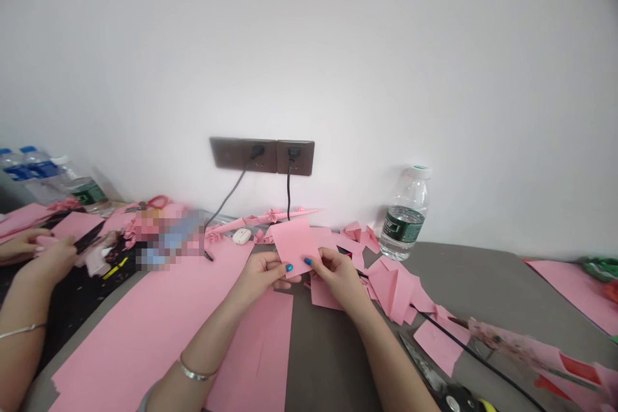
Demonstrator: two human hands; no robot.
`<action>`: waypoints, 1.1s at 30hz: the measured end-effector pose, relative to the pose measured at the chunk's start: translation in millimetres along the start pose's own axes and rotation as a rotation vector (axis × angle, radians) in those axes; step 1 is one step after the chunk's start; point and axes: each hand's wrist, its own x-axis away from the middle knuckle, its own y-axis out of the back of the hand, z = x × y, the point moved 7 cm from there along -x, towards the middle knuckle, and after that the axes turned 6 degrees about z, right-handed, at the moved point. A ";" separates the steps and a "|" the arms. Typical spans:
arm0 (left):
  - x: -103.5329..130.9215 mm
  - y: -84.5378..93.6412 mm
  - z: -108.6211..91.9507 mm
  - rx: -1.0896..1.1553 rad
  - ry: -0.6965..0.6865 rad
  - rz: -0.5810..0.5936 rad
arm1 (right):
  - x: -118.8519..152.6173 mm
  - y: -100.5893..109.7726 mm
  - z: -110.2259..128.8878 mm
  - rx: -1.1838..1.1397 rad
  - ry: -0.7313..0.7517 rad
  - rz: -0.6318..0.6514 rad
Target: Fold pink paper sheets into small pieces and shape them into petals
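A square of pink paper (295, 241) is held up in front of me, above the grey table. My left hand (266, 273) pinches its lower left corner between thumb and fingers. On the lower right edge, my right hand (338, 273) has it pinched the same way. Blue nail polish shows on both thumbs. Behind and below the square lie more pink paper pieces, partly hidden by my hands. Large pink sheets (159, 315) spread under my left forearm. A pile of folded pink paper (396, 286) sits to the right of my right hand.
A water bottle (404, 215) stands by the wall. Scissors (434, 380) lie at the lower right beside a black cable (463, 341). Two plugs sit in the wall sockets (263, 156). At left, another person's hands (53, 254) hold pink paper. A white earphone case (242, 235) rests behind the sheets.
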 end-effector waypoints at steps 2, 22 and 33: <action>0.1 -0.2 -0.3 -0.008 -0.006 0.002 | 0.1 0.6 1.5 0.018 0.015 -0.007; 0.9 -7.8 -1.3 -0.146 0.006 0.082 | 1.5 -3.2 8.6 0.148 0.119 0.048; 13.8 -38.9 0.4 -0.346 0.042 0.326 | 7.4 -0.7 5.3 -0.041 0.025 0.019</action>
